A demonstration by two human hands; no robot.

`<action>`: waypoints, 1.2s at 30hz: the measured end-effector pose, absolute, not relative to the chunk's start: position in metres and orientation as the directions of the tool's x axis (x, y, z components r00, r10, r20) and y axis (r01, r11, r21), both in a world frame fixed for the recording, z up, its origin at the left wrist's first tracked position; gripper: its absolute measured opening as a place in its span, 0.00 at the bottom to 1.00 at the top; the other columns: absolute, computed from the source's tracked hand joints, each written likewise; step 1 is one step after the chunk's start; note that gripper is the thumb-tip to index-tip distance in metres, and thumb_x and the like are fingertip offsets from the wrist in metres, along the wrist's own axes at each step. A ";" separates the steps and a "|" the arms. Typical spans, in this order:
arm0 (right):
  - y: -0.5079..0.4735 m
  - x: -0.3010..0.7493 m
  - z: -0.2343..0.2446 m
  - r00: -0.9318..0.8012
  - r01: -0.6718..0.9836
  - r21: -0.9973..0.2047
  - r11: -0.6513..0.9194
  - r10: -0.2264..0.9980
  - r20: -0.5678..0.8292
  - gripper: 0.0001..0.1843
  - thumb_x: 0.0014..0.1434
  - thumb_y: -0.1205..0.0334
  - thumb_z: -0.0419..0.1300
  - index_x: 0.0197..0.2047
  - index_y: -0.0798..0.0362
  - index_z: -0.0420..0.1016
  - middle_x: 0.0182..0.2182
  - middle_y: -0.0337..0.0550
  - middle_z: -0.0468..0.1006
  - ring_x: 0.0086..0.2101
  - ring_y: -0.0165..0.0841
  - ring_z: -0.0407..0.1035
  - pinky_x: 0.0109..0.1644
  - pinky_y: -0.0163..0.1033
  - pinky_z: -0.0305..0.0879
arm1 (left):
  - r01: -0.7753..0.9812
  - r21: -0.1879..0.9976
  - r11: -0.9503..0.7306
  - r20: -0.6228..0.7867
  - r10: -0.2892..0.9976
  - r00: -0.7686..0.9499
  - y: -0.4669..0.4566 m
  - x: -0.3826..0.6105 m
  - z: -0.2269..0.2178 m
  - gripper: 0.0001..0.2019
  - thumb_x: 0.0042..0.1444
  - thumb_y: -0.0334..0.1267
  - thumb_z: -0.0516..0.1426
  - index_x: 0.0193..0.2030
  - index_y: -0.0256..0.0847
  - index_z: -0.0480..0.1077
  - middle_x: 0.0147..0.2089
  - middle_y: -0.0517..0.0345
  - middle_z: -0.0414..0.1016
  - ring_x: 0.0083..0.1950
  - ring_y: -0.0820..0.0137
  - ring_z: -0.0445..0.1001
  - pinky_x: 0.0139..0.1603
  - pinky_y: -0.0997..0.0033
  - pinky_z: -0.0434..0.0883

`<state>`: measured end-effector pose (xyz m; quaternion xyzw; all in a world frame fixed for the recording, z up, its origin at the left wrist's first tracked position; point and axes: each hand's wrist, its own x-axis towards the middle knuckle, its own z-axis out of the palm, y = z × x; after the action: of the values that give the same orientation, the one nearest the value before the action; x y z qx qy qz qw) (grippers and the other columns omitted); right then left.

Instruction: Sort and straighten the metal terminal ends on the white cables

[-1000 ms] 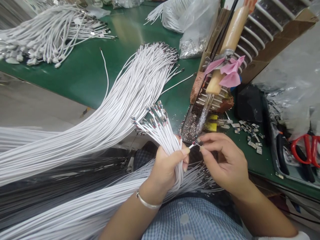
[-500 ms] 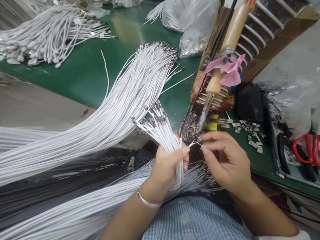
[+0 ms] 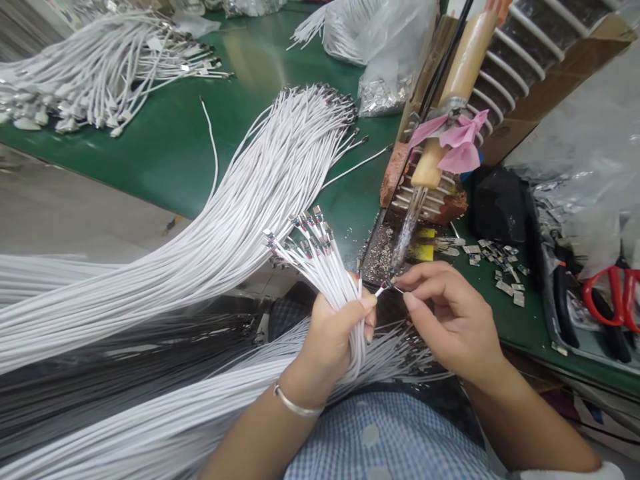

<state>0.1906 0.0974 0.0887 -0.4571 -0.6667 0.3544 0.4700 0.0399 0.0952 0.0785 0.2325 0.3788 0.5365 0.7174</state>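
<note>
We start at the wire (image 3: 384, 289), a single white strand whose bared end sticks out sideways between the two hands. The left hand (image 3: 333, 333) pins it under the thumb. The right hand (image 3: 450, 320) pinches its tip between thumb and forefinger, with the other fingers curled in.

The left hand is also closed in a fist round a bundle (image 3: 320, 263) of like strands. These fan up and away from the fist, each ending in a small metal terminal. Below the fist they bend down toward the lap. A bracelet (image 3: 295, 403) sits on the left wrist.

Just beyond the right fingertips hangs the tip of an iron (image 3: 453, 93). Its wooden handle is wrapped in pink tape (image 3: 460, 143) and leans in a wire stand, with the point aimed down at the pinch. The tip is very near the wire's end, but we cannot tell whether they touch. Under the tip lies a dark tray (image 3: 380, 247) strewn with shiny scraps.

Beyond the right hand and to its right, small metal clips (image 3: 500, 263) are scattered on the green table (image 3: 165, 153). Farther right we see red-handled scissors (image 3: 607, 297).

Left of the left hand a thick sheaf (image 3: 215, 233) of white strands sweeps across the table's edge. Far beyond it lies a pile (image 3: 95, 73) of white cables. A plastic bag (image 3: 395, 40) sits beyond the iron.
</note>
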 end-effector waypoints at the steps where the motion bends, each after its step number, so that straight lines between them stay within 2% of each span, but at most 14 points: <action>1: 0.098 0.191 0.090 -0.148 0.243 -0.916 0.319 0.946 0.290 0.08 0.52 0.75 0.57 0.31 0.52 0.68 0.38 0.42 0.68 0.40 0.35 0.69 0.45 0.44 0.67 | -0.597 0.738 0.316 -0.291 0.946 0.141 0.095 0.040 0.078 0.09 0.46 0.30 0.58 0.31 0.40 0.59 0.16 0.70 0.65 0.14 0.80 0.58 0.16 0.79 0.56; 8: 0.102 0.189 0.094 -0.189 0.104 -0.950 0.296 0.943 0.273 0.07 0.55 0.74 0.55 0.30 0.52 0.66 0.37 0.43 0.70 0.40 0.33 0.67 0.45 0.41 0.65 | -0.615 0.728 0.302 -0.280 0.950 0.135 0.097 0.040 0.081 0.08 0.48 0.29 0.58 0.30 0.40 0.60 0.17 0.69 0.65 0.14 0.80 0.58 0.15 0.80 0.56; 11: 0.102 0.188 0.093 -0.174 0.122 -0.941 0.315 0.941 0.292 0.07 0.54 0.75 0.56 0.31 0.52 0.67 0.38 0.43 0.70 0.40 0.33 0.67 0.45 0.41 0.65 | -0.606 0.740 0.292 -0.261 0.955 0.142 0.098 0.040 0.083 0.07 0.48 0.28 0.57 0.28 0.39 0.60 0.16 0.68 0.64 0.14 0.80 0.59 0.16 0.79 0.56; 15: 0.103 0.189 0.092 -0.166 0.149 -0.936 0.319 0.941 0.294 0.07 0.53 0.75 0.56 0.30 0.53 0.67 0.39 0.43 0.68 0.41 0.33 0.66 0.45 0.41 0.64 | -0.612 0.732 0.299 -0.267 0.953 0.146 0.099 0.040 0.084 0.08 0.48 0.27 0.57 0.29 0.40 0.61 0.16 0.68 0.64 0.14 0.80 0.58 0.16 0.79 0.56; 22: 0.102 0.188 0.093 -0.143 0.139 -0.934 0.328 0.940 0.309 0.08 0.53 0.76 0.56 0.30 0.53 0.67 0.38 0.42 0.70 0.40 0.32 0.67 0.45 0.40 0.65 | -0.608 0.742 0.283 -0.258 0.957 0.131 0.099 0.041 0.084 0.06 0.49 0.27 0.57 0.27 0.38 0.62 0.17 0.67 0.65 0.15 0.80 0.59 0.17 0.78 0.56; 36: 0.101 0.186 0.095 -0.134 0.231 -0.880 0.414 0.910 0.393 0.12 0.49 0.79 0.58 0.31 0.53 0.68 0.38 0.42 0.71 0.40 0.33 0.67 0.44 0.40 0.65 | -0.621 0.738 0.262 -0.255 0.961 0.103 0.100 0.042 0.087 0.07 0.50 0.27 0.56 0.25 0.38 0.63 0.17 0.66 0.65 0.16 0.79 0.60 0.19 0.77 0.56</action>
<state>0.1864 0.1007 0.0950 -0.4236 -0.6734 0.3368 0.5036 0.0416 0.1003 0.0874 0.2325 0.3659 0.5610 0.7052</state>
